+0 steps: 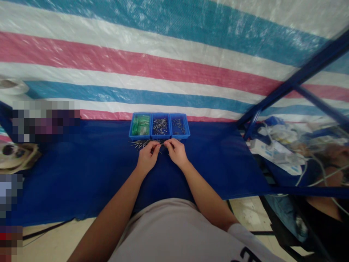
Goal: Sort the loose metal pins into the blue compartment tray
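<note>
Close together at the middle of the blue table, my left hand (148, 155) and my right hand (177, 152) both have thumb and fingers pinched. A thin metal pin seems to run between the two sets of fingertips, though it is small and blurred. Just beyond my hands lies a loose pile of thin metal pins (139, 144), partly hidden by my fingers. Behind the pile stand three joined blue bins. Green plastic packets (143, 123) fill the left bin (135, 138). Many metal pins (160, 126) lie in the middle bin (160, 137), and fewer in the right bin (180, 137).
The blue tabletop (89, 167) extends to both sides. A striped plastic sheet (152, 62) hangs behind it. On the right, a blue metal frame (283, 85) rises beside cables and a white box (275, 156). A person's arm (331, 167) shows at the far right.
</note>
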### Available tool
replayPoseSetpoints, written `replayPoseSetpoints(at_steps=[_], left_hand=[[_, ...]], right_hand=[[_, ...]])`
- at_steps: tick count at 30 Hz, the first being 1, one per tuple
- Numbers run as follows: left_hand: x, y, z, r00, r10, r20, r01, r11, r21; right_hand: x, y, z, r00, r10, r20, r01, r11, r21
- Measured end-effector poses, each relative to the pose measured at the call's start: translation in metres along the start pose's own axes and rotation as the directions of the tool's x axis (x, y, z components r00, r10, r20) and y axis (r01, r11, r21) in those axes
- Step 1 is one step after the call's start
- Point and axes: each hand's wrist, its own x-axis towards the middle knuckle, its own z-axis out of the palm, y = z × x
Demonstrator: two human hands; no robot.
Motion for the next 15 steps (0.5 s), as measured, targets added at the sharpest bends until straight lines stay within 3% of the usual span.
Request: replayPoseSetpoints(at_steps=[15], left_hand=[[-0.0008,-0.0003,-0.0021,0.998,-0.065,-0.024,0.066,0.997,0.043]], right_hand=[[-0.0016,-0.0013,0.0031,0.997,-0.072,0.0,0.072,0.994,0.086]])
